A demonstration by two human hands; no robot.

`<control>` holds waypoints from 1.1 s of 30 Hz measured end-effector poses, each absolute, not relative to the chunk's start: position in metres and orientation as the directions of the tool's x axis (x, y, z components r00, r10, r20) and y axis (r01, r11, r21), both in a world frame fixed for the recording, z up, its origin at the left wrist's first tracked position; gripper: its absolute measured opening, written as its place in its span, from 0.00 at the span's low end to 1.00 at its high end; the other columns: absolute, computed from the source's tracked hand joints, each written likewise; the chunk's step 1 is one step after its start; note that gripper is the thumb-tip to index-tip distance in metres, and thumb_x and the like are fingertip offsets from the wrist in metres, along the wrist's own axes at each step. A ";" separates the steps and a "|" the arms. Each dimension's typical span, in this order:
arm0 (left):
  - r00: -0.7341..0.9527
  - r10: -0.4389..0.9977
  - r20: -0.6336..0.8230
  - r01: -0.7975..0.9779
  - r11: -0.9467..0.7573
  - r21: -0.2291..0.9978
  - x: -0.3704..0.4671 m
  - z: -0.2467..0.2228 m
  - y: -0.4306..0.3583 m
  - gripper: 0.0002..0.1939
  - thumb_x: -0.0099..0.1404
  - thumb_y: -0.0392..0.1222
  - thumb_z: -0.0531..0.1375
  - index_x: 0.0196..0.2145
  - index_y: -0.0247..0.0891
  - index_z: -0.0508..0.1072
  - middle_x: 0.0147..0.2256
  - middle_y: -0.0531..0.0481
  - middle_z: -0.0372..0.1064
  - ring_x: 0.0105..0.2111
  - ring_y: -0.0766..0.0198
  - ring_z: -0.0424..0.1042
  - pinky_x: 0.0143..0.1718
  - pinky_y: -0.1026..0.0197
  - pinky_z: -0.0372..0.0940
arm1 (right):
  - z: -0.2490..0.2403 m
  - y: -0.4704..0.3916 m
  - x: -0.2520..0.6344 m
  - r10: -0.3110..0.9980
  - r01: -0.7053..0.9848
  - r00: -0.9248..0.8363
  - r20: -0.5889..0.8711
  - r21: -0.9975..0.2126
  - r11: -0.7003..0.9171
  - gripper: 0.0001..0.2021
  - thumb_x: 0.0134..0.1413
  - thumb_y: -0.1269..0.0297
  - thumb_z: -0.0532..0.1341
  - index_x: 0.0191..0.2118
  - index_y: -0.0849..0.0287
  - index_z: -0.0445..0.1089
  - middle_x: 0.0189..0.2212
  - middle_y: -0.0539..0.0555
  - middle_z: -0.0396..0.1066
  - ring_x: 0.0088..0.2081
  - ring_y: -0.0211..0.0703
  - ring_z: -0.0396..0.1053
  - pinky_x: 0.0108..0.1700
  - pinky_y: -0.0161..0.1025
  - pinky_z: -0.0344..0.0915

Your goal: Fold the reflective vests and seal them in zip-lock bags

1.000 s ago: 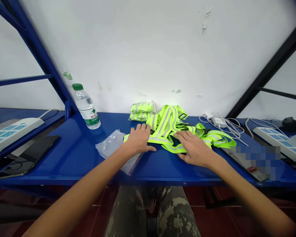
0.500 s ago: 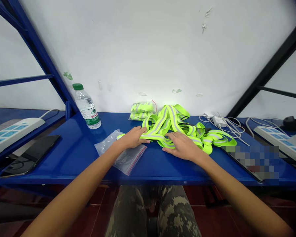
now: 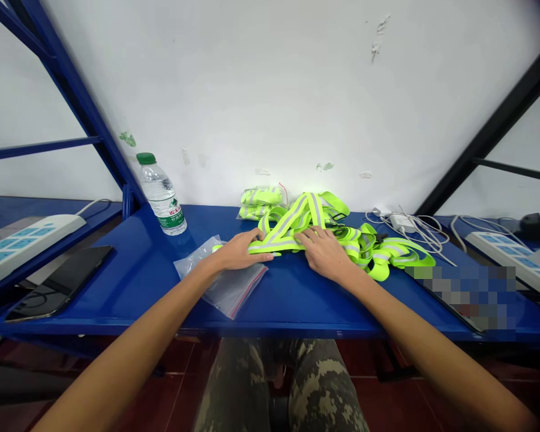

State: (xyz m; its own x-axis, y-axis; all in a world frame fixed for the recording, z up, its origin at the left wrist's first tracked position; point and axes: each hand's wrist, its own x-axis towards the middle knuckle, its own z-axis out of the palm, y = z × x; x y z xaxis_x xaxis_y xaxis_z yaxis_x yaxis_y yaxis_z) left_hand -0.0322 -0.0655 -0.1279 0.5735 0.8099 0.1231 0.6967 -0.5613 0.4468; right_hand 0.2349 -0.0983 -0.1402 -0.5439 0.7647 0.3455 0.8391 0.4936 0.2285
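Observation:
Neon yellow straps with silver stripes lie in a tangled heap on the blue table. My left hand is closed on the left end of the straps, thumb and fingers on either side of the band. On the front of the heap rests my right hand, its fingertips bent over a strap and pressing on it. Under my left wrist lies a clear zip bag with a red seal line. Behind the heap, against the wall, sit packed yellow straps in clear bags.
A water bottle with a green cap stands at the back left. A black phone lies at left near a power strip. White cables with a charger and a second power strip are on the right.
My right hand has moved slightly up and left onto the straps, its fingers now bent over them. The front band has shifted a little, with my left hand still on its end.

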 end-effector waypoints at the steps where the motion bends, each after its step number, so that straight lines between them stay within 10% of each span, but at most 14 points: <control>1: 0.562 0.818 0.121 0.712 -0.553 0.433 -0.031 -0.128 -0.066 0.28 0.62 0.67 0.53 0.46 0.41 0.63 0.44 0.44 0.71 0.40 0.53 0.70 0.38 0.57 0.61 | -0.141 -0.099 0.231 0.739 0.811 -0.585 0.335 0.224 0.540 0.19 0.59 0.74 0.52 0.55 0.61 0.63 0.50 0.63 0.69 0.53 0.57 0.62 0.51 0.49 0.58; 15: 0.423 0.887 0.187 0.905 -0.424 -0.034 0.013 -0.128 -0.064 0.25 0.61 0.41 0.57 0.56 0.37 0.60 0.48 0.36 0.69 0.44 0.43 0.73 0.42 0.49 0.66 | -0.159 -0.091 0.235 0.713 0.786 -0.575 0.401 0.027 0.618 0.12 0.64 0.71 0.49 0.49 0.61 0.65 0.45 0.60 0.70 0.43 0.49 0.69 0.47 0.44 0.63; 23: 0.556 0.826 0.095 0.825 -0.562 0.061 0.013 -0.095 -0.067 0.40 0.52 0.64 0.64 0.55 0.37 0.66 0.52 0.35 0.65 0.54 0.38 0.62 0.51 0.45 0.61 | -0.164 -0.092 0.239 0.727 0.766 -0.605 0.325 -0.012 0.643 0.15 0.60 0.75 0.51 0.48 0.60 0.69 0.47 0.60 0.68 0.48 0.50 0.66 0.49 0.46 0.62; 33: 0.770 0.620 0.148 0.557 -0.768 0.317 0.040 -0.125 -0.045 0.15 0.56 0.47 0.67 0.37 0.38 0.70 0.41 0.47 0.70 0.44 0.55 0.68 0.45 0.58 0.62 | -0.150 -0.103 0.246 0.760 0.785 -0.615 0.209 0.073 0.615 0.20 0.54 0.79 0.51 0.53 0.61 0.64 0.46 0.59 0.70 0.47 0.50 0.67 0.48 0.45 0.62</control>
